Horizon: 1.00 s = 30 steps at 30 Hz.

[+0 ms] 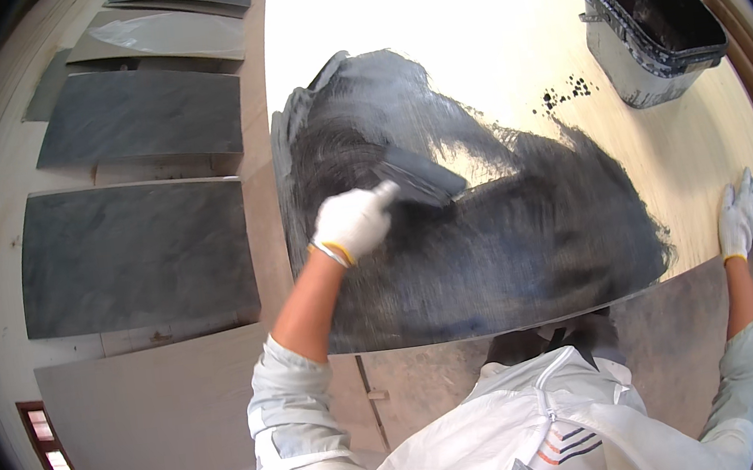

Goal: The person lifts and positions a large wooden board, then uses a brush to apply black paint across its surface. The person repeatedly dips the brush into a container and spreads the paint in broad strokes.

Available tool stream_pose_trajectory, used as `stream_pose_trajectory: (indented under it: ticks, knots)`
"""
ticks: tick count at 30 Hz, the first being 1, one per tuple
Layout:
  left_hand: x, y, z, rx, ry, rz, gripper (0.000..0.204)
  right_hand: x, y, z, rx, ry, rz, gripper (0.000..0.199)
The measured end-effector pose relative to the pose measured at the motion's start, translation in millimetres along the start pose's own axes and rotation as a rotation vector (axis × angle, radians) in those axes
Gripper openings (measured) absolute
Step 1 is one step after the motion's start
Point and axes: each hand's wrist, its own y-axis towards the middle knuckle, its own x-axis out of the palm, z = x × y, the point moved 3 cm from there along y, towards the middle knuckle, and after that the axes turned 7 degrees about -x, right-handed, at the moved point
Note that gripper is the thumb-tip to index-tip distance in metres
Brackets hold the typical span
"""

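While the left hand (352, 224), in a white work glove, is clenched around the handle of a wide flat black-bristled brush (419, 177), the brush head lies pressed on the pale wooden board (666, 165), right at the middle of a broad swathe of dark grey-black stain (525, 237). The right hand (739, 217), also gloved in white, grasps nothing: it rests flat with fingers spread on the bare right edge of the board, steadying it.

I judge the brush to be light and stiff in the handle, soft and springy in the bristles, and likely slippery where wet stain has crept up; the handle end, where the glove already has it, looks the sensible place to hold. The board seems thin, broad and a little flexible.

At the far right corner stands a grey rectangular plastic bucket (640, 24), its inside coated black; how much liquid it holds I cannot tell. Small black drips (565, 93) dot the wood just beside it. To the left, several dark-stained panels (133, 258) lie flat, well apart from the work.
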Motion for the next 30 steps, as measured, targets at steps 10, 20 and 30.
stream_pose_trajectory:
  ticks: [10,20,30]
  knots:
    - [-3.1,-18.9,27.3,-0.304,-0.047,-0.101,0.052,-34.7,-17.8,-37.8,-0.063,0.296,0.24,0.069]
    - [-27.5,12.7,73.7,-0.456,-0.142,-0.19,0.057,-58.0,-16.4,-44.5,-0.175,0.331,0.131,0.075]
    - [-32.7,-1.9,68.9,-0.432,-0.054,-0.224,0.042,-62.4,-14.4,-45.4,-0.194,0.304,0.025,0.078]
